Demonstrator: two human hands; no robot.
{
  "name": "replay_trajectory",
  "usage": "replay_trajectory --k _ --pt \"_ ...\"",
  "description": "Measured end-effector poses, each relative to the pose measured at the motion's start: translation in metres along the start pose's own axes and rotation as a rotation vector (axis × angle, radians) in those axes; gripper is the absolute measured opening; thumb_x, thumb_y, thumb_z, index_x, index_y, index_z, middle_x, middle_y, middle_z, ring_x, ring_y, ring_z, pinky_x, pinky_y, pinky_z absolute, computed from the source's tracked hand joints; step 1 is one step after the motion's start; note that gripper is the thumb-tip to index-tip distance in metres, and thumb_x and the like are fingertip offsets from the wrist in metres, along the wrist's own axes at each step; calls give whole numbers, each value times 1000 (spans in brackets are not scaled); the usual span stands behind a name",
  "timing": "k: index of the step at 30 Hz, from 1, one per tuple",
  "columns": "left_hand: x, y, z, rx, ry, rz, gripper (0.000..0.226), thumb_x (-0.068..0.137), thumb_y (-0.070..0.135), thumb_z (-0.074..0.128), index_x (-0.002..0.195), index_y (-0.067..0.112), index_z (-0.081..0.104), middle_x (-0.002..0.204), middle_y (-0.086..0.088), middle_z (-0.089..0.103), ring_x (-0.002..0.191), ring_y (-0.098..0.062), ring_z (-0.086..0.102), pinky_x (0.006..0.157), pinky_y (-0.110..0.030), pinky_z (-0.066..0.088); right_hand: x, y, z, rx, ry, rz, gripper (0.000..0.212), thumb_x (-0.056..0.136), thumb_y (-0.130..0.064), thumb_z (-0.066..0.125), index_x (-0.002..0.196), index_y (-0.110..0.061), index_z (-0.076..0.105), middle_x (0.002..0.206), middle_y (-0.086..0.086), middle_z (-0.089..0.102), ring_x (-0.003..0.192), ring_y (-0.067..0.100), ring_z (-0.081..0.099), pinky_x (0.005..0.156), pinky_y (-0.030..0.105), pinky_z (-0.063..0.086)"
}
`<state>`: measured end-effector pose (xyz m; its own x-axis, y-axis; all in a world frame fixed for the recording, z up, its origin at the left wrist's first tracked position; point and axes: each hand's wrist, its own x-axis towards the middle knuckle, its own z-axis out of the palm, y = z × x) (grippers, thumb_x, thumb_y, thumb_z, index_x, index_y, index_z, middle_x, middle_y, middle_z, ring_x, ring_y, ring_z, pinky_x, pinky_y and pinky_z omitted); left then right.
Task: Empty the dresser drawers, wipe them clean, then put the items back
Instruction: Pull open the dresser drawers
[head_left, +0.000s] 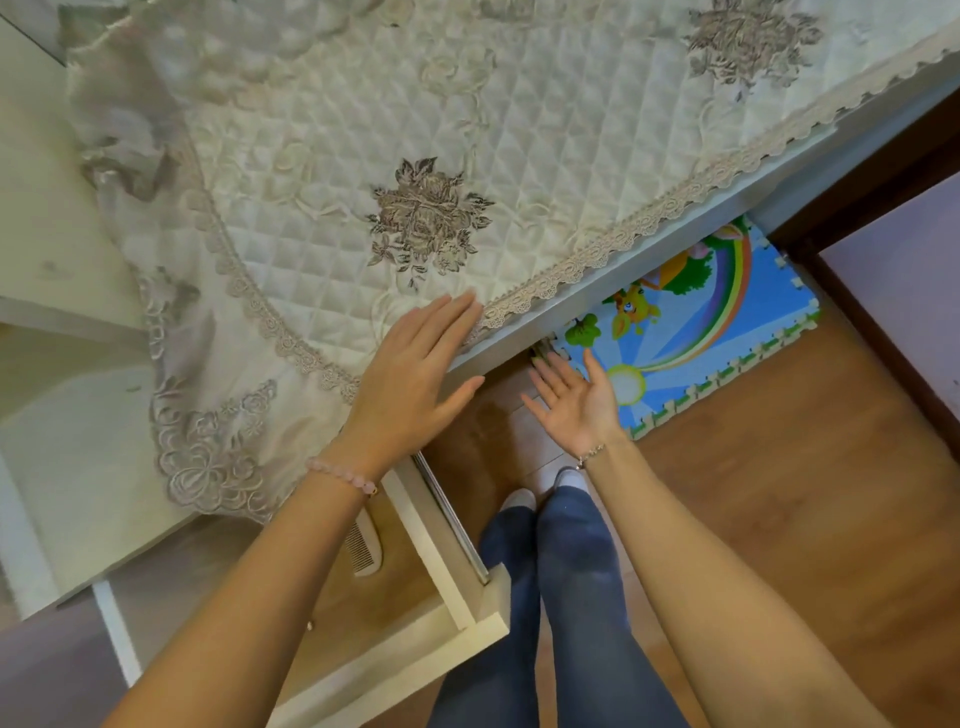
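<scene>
Looking down at my white dresser's pulled-out wooden drawer (441, 571), low and to my left. Inside, on its brown bottom, lies a pale plastic comb (366, 548), partly hidden under my left forearm. My left hand (410, 374) is spread flat, fingers straight, at the lace edge of the cream quilted cloth (337, 208) covering the dresser top, holding nothing. My right hand (576, 400) hangs open over the wooden floor (779, 493), palm showing, empty. The comb looks light, thin and stiff. I would pinch it by its smooth spine, not the fine teeth, which could bend or snag.
</scene>
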<state>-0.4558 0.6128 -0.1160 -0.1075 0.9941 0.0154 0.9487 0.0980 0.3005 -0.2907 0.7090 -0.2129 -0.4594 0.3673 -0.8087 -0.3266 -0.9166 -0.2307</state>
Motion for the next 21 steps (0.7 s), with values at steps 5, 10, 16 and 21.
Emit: replay_trajectory --k 5,10,16,21 --pt "1 -4 -5 -52 5 27 58 92 36 52 142 10 35 148 -5 35 136 -21 32 112 -38 26 15 8 18 183 -5 -10 62 94 -51 34 140 -9 36 146 9 39 135 22 35 112 48 26" --pt "-3 -10 -12 -49 -4 21 58 92 35 53 141 9 36 148 -6 36 138 -22 30 113 -42 25 21 13 25 265 14 -27 62 95 -50 34 141 -9 35 148 9 35 138 22 31 113 51 22" --pt "-5 -8 -9 8 -45 18 66 92 42 48 144 8 28 151 -7 29 141 -22 21 117 -38 10 19 18 28 321 29 -46 65 93 -53 33 140 -9 36 148 9 34 138 21 29 114 52 21" --pt "-7 -11 -8 3 -55 39 69 90 44 48 145 8 26 152 -7 26 142 -22 18 117 -39 8 12 22 18 340 45 -54 67 92 -56 34 140 -9 37 148 10 35 138 21 30 113 49 21"
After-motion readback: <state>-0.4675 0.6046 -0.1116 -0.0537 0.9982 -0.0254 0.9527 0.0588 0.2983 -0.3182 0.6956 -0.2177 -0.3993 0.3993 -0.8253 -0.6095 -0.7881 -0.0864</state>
